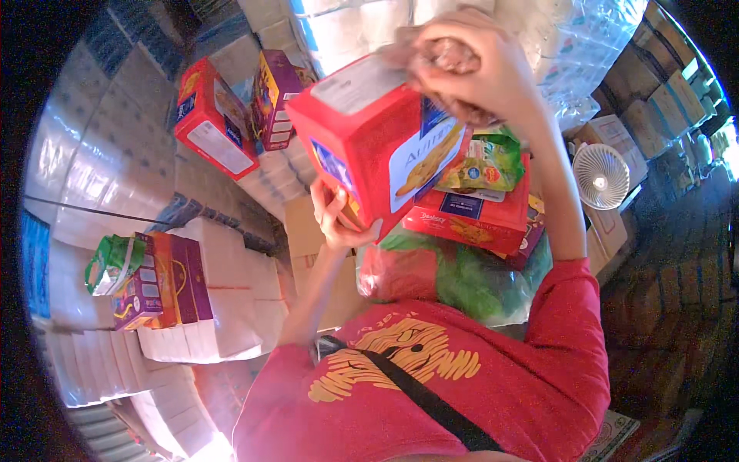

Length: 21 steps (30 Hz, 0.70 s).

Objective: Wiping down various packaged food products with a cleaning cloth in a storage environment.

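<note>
Red box (362, 158) is up in front of the person's chest, probably light, stiff card, a bit slick, corners might dent, so I'd cup the base and steady a side; left grip (339, 222) is wrapped round its lower edge, right grip (489, 65) clamped on a blurry brown wad (453, 55) by its top

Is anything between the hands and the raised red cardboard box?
At upper right, a crumpled brown wad appears to separate the right hand from the red cardboard box; nothing visible separates the left hand.
</note>
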Motion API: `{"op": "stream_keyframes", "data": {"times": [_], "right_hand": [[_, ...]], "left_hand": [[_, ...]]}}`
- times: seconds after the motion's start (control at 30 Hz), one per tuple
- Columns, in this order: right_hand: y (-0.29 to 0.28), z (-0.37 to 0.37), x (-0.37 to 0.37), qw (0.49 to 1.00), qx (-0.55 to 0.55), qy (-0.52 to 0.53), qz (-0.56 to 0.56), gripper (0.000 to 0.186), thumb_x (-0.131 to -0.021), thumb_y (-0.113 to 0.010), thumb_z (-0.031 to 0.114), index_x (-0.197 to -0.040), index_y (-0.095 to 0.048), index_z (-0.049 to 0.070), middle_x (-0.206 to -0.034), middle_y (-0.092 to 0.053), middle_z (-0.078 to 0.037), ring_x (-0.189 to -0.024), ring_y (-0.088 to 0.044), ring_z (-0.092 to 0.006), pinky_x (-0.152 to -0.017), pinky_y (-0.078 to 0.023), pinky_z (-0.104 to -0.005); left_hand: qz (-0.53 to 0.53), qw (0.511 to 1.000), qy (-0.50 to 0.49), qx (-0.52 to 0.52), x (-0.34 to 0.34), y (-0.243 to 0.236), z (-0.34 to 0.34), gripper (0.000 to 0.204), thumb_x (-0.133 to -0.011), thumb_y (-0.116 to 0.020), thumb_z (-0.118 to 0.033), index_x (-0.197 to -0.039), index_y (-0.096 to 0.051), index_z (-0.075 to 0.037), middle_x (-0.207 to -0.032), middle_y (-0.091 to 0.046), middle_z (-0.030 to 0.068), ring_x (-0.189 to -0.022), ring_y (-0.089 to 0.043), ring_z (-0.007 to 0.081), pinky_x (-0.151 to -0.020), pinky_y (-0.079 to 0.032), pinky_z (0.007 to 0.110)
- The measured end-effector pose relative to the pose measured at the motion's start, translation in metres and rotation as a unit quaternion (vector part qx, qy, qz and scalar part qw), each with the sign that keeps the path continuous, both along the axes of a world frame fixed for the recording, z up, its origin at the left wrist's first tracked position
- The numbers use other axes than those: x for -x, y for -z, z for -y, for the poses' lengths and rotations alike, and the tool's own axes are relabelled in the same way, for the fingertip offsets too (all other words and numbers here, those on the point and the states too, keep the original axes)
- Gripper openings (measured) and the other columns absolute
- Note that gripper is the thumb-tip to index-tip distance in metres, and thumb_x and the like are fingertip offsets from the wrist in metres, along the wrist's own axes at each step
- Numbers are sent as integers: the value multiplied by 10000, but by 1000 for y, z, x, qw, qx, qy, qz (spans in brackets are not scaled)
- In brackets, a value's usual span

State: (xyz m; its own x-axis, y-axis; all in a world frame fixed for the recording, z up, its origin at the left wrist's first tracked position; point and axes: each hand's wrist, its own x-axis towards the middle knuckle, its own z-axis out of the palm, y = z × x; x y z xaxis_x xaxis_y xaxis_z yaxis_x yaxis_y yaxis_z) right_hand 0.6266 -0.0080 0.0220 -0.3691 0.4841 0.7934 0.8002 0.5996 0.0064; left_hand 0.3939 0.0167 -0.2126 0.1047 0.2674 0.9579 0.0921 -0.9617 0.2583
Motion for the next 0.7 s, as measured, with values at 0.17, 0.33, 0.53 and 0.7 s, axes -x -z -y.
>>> {"op": "stream_keyframes", "data": {"times": [0.17, 0.33, 0.53, 0.7], "right_hand": [[-4, -15, -65, 978, 161, 128, -17, 295, -643, -708, 167, -892, -631, 31, -745, -618, -76, -702, -610, -178, -649, -478, -297], [-22, 27, 26, 986, 161, -31, -9, 233, -608, -715, 197, -808, -632, 111, -819, -606, -30, -802, -591, -203, -725, -477, -314], [-12, 45, 31, 987, 92, -119, -53, 251, -633, -723, 225, -850, -639, 132, -762, -616, -21, -778, -580, -216, -736, -461, -326], [10, 14, -66, 955, 119, 213, -166, 284, -690, -721, 202, -935, -645, 83, -818, -627, -75, -748, -605, -168, -671, -484, -285]], "left_hand": [[-19, 998, 44, 29, 3, 12, 7, 880, -514, -793, -217, -1286, -372, -206, -1302, -299, 283, -1148, -425, 435, -895, -419, 517], [-54, 998, 6, 8, -3, 3, 12, 769, -416, -856, -266, -1125, -562, -233, -1218, -400, 264, -999, -526, 402, -777, -491, 458], [-101, 991, 89, -1, -2, -3, 13, 688, -459, -858, -285, -1096, -598, -299, -1266, -398, 263, -1014, -542, 390, -760, -507, 438], [-80, 994, 78, 14, -2, 5, 9, 692, -467, -858, -293, -1105, -590, -294, -1270, -381, 265, -1038, -530, 401, -784, -500, 446]]}}
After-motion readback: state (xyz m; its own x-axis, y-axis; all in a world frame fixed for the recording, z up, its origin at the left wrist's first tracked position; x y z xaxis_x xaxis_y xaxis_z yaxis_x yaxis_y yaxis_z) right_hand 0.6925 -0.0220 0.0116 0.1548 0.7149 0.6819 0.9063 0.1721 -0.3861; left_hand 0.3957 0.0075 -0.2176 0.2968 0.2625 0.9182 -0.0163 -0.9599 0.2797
